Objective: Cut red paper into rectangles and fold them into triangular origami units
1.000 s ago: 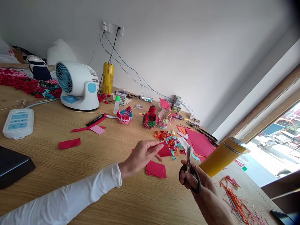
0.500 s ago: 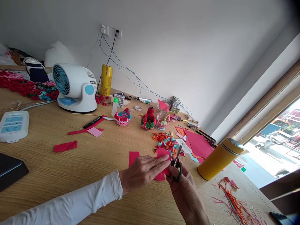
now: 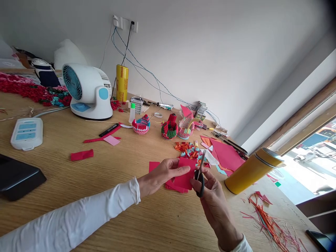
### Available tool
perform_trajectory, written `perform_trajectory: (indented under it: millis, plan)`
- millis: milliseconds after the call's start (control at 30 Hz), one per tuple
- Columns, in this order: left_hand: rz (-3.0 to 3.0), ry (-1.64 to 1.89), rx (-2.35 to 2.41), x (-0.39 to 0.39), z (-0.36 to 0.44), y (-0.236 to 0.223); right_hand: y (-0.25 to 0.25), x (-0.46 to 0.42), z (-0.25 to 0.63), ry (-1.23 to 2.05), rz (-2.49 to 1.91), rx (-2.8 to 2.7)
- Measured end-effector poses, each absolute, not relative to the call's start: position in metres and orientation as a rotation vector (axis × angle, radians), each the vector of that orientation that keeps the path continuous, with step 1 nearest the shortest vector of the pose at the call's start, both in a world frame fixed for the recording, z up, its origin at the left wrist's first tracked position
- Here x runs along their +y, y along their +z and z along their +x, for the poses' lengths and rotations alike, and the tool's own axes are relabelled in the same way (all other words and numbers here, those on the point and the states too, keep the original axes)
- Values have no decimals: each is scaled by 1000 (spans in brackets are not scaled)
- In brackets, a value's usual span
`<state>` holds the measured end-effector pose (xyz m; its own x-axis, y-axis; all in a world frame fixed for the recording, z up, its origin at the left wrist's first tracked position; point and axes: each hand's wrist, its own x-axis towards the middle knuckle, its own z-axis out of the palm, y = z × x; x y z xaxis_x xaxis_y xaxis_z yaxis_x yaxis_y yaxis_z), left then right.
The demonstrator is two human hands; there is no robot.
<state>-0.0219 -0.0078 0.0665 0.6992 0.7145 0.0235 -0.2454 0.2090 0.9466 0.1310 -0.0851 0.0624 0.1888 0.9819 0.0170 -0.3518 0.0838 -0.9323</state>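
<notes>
A rectangular piece of red paper (image 3: 186,181) is raised above the table between my hands. My left hand (image 3: 164,175) pinches it from the left, thumb in front and fingers partly hidden behind. My right hand (image 3: 212,190) is closed around black-handled scissors (image 3: 201,182), their blades pointing up and away. Its fingertips are at the paper's right edge; whether they also grip it is hard to tell. Beneath the hands lies a small stack of red paper pieces (image 3: 175,188), partly covered. Another red paper piece (image 3: 153,166) shows left of my left hand.
Folded paper triangles (image 3: 187,150) lie heaped beyond my hands, with larger red sheets (image 3: 227,154) to their right. A yellow bottle (image 3: 252,171) stands at the right, near paper strips (image 3: 265,217). Woven-looking paper figures (image 3: 169,128) and a white fan (image 3: 89,91) are farther back.
My hands were apart and have come together at the red paper, which was turned up between them. The right hand moved left with the scissors still in it. The camera view shifted slightly.
</notes>
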Motion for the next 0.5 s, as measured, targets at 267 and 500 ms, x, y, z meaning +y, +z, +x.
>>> perform_trajectory:
  millis: [267, 500]
  plan:
    - [1080, 871, 579, -11, -19, 65, 61, -84, 131, 1150, -1048, -850]
    - [1062, 903, 638, -14, -17, 65, 52, -84, 121, 1133, -1015, -863]
